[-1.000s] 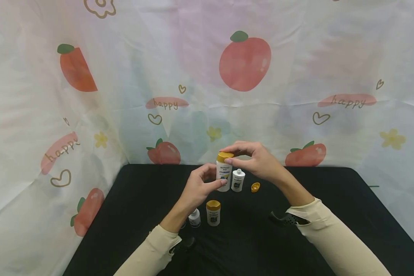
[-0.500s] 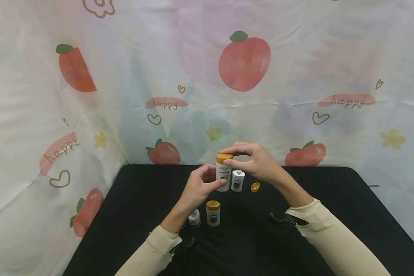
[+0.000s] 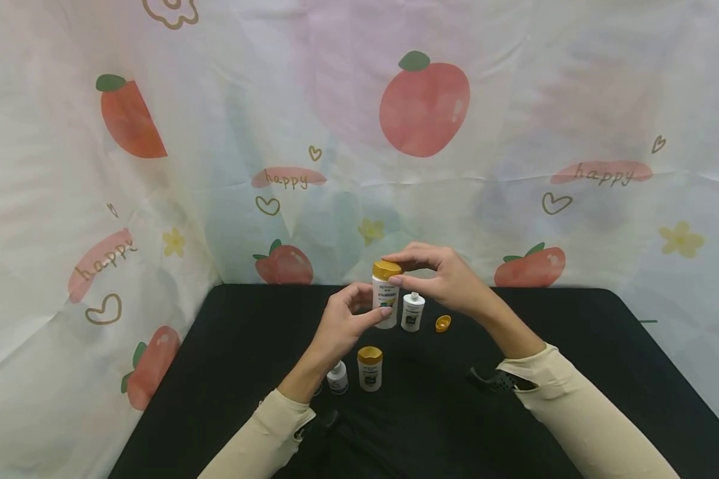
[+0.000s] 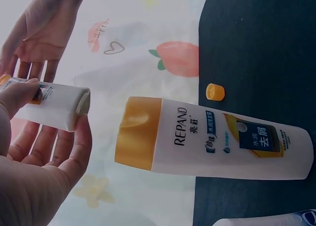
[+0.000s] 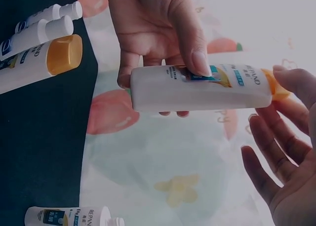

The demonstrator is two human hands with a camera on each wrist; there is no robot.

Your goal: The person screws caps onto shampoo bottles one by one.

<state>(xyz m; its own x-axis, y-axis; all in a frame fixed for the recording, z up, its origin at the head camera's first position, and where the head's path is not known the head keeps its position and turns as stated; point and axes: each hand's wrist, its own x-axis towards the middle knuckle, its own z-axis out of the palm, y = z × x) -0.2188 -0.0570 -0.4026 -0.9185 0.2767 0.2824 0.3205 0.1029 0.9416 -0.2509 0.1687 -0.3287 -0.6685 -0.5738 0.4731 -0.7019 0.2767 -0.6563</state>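
Note:
A white shampoo bottle [image 3: 386, 287] with a gold cap [image 3: 386, 269] is held upright between both hands, its base showing in the left wrist view. My left hand [image 3: 343, 320] grips the bottle's body, thumb across the front label. At the top, my right hand [image 3: 446, 276] pinches the gold cap between thumb and fingers; its other fingers extend below the cap in the right wrist view. Just right of the held bottle stands a capless white bottle [image 3: 413, 314] with a bare nozzle. A loose gold cap [image 3: 443, 324] lies on the table farther right.
Nearer on the black table [image 3: 443, 412] stands a second gold-capped bottle [image 3: 370, 374]. Beside it are white bottles [image 3: 338, 380] without gold caps, partly behind the left arm. A printed curtain [image 3: 335, 120] hangs at the table's back and left.
Both hands have shifted very slightly, with the held bottle now a touch higher and farther left. Their grips look the same, and the other bottles and the loose cap stay put.

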